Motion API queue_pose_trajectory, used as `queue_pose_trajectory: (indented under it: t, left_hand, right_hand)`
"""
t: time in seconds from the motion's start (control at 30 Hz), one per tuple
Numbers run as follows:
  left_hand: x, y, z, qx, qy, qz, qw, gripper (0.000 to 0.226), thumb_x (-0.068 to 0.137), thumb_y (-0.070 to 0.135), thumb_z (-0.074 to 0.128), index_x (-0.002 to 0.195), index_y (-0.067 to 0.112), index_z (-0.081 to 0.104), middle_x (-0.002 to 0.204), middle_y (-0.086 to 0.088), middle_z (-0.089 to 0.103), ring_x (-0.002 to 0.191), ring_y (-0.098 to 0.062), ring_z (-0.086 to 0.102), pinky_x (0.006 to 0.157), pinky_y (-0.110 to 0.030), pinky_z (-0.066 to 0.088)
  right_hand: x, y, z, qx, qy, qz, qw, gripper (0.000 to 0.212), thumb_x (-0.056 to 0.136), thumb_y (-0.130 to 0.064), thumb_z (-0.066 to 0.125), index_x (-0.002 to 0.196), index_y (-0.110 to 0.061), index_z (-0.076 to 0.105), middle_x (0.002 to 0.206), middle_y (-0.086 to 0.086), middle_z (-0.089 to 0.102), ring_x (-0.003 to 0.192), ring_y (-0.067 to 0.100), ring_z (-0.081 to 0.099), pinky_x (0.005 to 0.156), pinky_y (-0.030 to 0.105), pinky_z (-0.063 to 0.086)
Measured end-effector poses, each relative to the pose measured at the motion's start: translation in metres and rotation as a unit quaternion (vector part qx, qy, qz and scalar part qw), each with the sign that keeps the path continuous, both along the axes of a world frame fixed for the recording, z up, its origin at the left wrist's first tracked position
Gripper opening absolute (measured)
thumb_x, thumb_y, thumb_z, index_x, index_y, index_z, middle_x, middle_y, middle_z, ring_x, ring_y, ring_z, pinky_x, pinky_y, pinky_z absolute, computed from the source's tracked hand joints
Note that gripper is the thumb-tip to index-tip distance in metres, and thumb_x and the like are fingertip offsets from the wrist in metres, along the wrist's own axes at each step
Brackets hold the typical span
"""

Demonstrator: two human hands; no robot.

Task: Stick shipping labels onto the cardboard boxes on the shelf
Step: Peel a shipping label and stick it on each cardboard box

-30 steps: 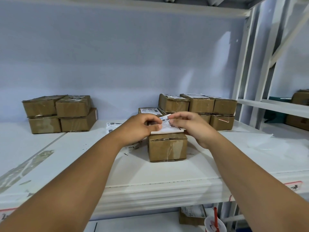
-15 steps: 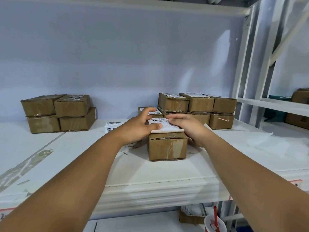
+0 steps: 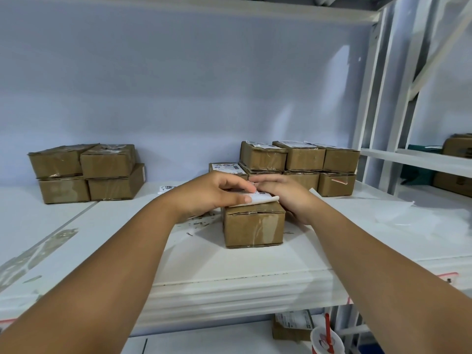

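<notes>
A small cardboard box (image 3: 254, 224) stands alone near the front of the white shelf (image 3: 229, 264). A white shipping label (image 3: 263, 198) lies on its top, its near edge curling up slightly. My left hand (image 3: 212, 194) rests flat over the label's left part, thumb along the near edge. My right hand (image 3: 283, 194) presses down on the label's right side, fingers pointing left and nearly touching the left hand's fingertips. Most of the label is hidden under both hands.
A stack of labelled boxes (image 3: 298, 166) stands behind the hands. Plain taped boxes (image 3: 86, 172) are stacked at back left. Loose labels (image 3: 167, 188) lie behind my left wrist and backing sheets (image 3: 390, 213) lie at right. A red cup (image 3: 327, 341) sits below the shelf.
The label, held up above the box a second ago, has come down onto the box top. Both hands have lowered and flattened over it.
</notes>
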State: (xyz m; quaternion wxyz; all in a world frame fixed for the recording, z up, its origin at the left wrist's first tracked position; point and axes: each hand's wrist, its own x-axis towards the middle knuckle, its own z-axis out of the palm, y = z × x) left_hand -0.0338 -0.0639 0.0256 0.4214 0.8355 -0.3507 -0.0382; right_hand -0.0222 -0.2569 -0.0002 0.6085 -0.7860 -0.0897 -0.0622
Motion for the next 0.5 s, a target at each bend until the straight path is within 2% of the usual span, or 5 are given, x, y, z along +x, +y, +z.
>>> queue_pose_trajectory:
  t: [0.1,0.2,0.3,0.4,0.5]
  left_hand:
    - [-0.005,0.001,0.003,0.015,0.021,-0.044,0.999,0.033,0.079,0.031,0.067,0.112,0.032,0.068,0.125,0.021,0.059,0.116,0.010,0.050,0.097,-0.010,0.037]
    - [-0.009,0.000,0.004,0.017,0.012,-0.063,0.998,0.029,0.080,0.031,0.065,0.109,0.035,0.069,0.126,0.022,0.057,0.118,0.014,0.046,0.094,-0.001,0.035]
    - [-0.013,-0.005,0.003,0.008,-0.031,-0.065,0.997,0.023,0.090,0.017,0.059,0.104,0.032,0.070,0.121,0.019,0.061,0.117,0.009,0.051,0.099,-0.008,0.037]
    - [-0.015,-0.015,0.002,0.018,-0.076,-0.059,0.995,0.033,0.094,0.005,0.051,0.102,0.031,0.070,0.117,0.013,0.065,0.114,0.003,0.055,0.102,-0.016,0.039]
    - [-0.015,-0.021,0.004,0.036,-0.103,-0.067,0.992,0.042,0.093,-0.004,0.045,0.107,0.028,0.068,0.116,0.014,0.063,0.113,0.005,0.052,0.102,-0.012,0.035]
  right_hand:
    - [0.000,-0.001,0.000,0.000,0.002,-0.005,1.000,0.021,0.088,-0.017,0.061,0.105,-0.025,0.070,0.107,0.000,0.071,0.105,0.016,0.064,0.099,0.032,0.047]
    - [0.000,0.000,0.001,-0.010,-0.006,-0.005,1.000,0.022,0.089,-0.016,0.058,0.106,-0.025,0.069,0.110,-0.002,0.070,0.110,0.013,0.061,0.101,0.029,0.044]
    - [0.004,-0.001,-0.001,-0.021,-0.014,-0.012,1.000,0.019,0.089,-0.019,0.057,0.098,-0.029,0.070,0.110,-0.003,0.070,0.113,0.014,0.059,0.107,0.035,0.040]
    - [0.008,-0.001,-0.002,-0.015,-0.017,-0.010,1.000,0.019,0.089,-0.017,0.057,0.098,-0.025,0.071,0.106,0.001,0.072,0.108,0.018,0.064,0.105,0.040,0.043]
    - [0.008,-0.002,-0.002,-0.007,-0.021,0.001,1.000,0.021,0.091,-0.011,0.055,0.103,-0.017,0.071,0.106,0.005,0.072,0.104,0.020,0.067,0.101,0.038,0.047]
